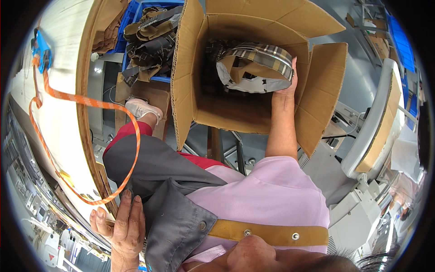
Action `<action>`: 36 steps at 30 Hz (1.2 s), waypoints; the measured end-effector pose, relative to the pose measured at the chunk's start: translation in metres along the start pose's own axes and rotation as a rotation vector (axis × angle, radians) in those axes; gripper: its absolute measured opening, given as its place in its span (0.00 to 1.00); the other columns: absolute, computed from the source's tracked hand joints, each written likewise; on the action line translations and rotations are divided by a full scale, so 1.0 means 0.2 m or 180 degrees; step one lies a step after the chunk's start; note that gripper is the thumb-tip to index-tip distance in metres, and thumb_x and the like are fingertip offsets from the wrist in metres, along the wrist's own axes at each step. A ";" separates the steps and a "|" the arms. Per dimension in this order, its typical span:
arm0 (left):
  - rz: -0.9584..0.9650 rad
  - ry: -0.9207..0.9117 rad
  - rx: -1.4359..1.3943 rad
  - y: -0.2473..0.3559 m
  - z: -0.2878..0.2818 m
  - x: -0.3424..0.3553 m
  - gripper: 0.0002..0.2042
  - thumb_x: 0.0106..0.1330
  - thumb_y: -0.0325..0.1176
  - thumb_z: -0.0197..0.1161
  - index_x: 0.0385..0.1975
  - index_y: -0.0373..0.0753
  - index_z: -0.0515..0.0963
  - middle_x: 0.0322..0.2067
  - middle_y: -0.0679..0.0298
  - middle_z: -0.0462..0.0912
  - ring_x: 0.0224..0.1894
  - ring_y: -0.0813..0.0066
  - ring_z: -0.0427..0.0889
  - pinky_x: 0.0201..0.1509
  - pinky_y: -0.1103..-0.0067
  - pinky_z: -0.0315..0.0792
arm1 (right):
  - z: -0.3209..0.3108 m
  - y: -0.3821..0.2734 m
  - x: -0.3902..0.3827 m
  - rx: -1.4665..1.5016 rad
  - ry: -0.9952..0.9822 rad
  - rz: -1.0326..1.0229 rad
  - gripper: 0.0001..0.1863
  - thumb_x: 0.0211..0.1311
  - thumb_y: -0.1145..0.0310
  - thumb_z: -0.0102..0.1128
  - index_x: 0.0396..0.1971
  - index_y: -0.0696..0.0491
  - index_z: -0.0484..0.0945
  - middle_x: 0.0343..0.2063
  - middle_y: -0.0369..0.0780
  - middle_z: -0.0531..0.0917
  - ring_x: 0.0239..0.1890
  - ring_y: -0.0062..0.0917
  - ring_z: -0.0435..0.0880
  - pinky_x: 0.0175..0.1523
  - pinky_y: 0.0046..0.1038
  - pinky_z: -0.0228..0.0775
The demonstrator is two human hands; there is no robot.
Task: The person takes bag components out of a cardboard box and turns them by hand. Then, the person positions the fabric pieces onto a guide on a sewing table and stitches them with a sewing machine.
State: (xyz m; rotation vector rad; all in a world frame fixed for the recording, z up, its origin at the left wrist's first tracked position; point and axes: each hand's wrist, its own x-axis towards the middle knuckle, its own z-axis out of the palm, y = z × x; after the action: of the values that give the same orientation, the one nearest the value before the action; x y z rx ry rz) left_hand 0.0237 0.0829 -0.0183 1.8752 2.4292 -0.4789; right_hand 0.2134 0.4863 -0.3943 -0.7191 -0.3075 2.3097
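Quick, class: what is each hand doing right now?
Left hand: open, fingers resting on the table edge.
Right hand: holding a plaid bag in the cardboard box.

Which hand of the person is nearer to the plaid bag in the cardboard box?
Right. The right hand touches the plaid bag inside the cardboard box; the left hand rests far away at the table edge.

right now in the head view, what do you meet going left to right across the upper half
blue clip → orange strap → blue crate of brown pieces → open cardboard box → plaid bag held by the right hand → grey machine
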 end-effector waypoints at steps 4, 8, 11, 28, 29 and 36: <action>-0.0090 0.0053 -0.0068 0.00 0.00 0.01 0.09 0.59 0.33 0.71 0.40 0.48 0.87 0.56 0.78 0.79 0.75 0.57 0.44 0.74 0.59 0.46 | 0.16 0.03 -0.02 0.0432 -0.0416 -0.0003 0.28 0.76 0.48 0.42 0.47 0.60 0.80 0.44 0.47 0.86 0.45 0.37 0.85 0.52 0.38 0.78; -0.0141 0.0149 -0.0147 0.01 -0.01 0.02 0.12 0.56 0.29 0.72 0.41 0.47 0.86 0.57 0.75 0.79 0.72 0.53 0.52 0.71 0.57 0.52 | 0.21 0.05 -0.01 0.0517 -0.0282 -0.0132 0.28 0.76 0.48 0.42 0.47 0.60 0.80 0.43 0.47 0.86 0.45 0.36 0.85 0.52 0.38 0.77; -0.0196 0.0051 -0.0175 0.02 -0.01 0.01 0.13 0.58 0.32 0.71 0.43 0.47 0.85 0.57 0.75 0.78 0.73 0.54 0.52 0.71 0.57 0.52 | 0.21 0.07 -0.01 0.0564 -0.0221 -0.0097 0.26 0.75 0.49 0.45 0.46 0.59 0.80 0.42 0.46 0.86 0.43 0.35 0.85 0.49 0.36 0.79; -0.0114 0.0171 -0.0134 0.00 0.01 0.01 0.10 0.59 0.34 0.72 0.41 0.49 0.86 0.56 0.79 0.80 0.73 0.56 0.49 0.72 0.59 0.50 | -0.39 -0.11 0.17 -0.2101 0.0880 -0.1492 0.14 0.68 0.59 0.62 0.35 0.57 0.80 0.33 0.40 0.86 0.30 0.25 0.84 0.37 0.27 0.76; -0.0109 0.0189 -0.0143 -0.01 0.01 0.01 0.09 0.59 0.35 0.72 0.40 0.50 0.87 0.54 0.81 0.81 0.74 0.58 0.47 0.73 0.61 0.47 | -0.55 -0.09 0.19 -0.2901 0.1275 -0.1581 0.13 0.65 0.59 0.65 0.34 0.55 0.79 0.34 0.40 0.86 0.31 0.27 0.84 0.38 0.29 0.75; -0.0027 0.0111 -0.0053 0.00 0.02 0.00 0.08 0.58 0.35 0.72 0.38 0.49 0.87 0.54 0.79 0.81 0.74 0.56 0.44 0.72 0.57 0.50 | -0.48 0.43 0.05 -0.7086 0.1665 -0.2176 0.13 0.46 0.71 0.64 0.36 0.49 0.81 0.38 0.41 0.82 0.47 0.40 0.79 0.52 0.40 0.72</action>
State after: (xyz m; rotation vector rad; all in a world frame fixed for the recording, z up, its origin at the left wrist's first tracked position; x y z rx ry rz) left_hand 0.0231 0.0825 -0.0218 1.8832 2.4559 -0.4288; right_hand 0.2150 0.4318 -0.5115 -1.5828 -2.3536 0.2216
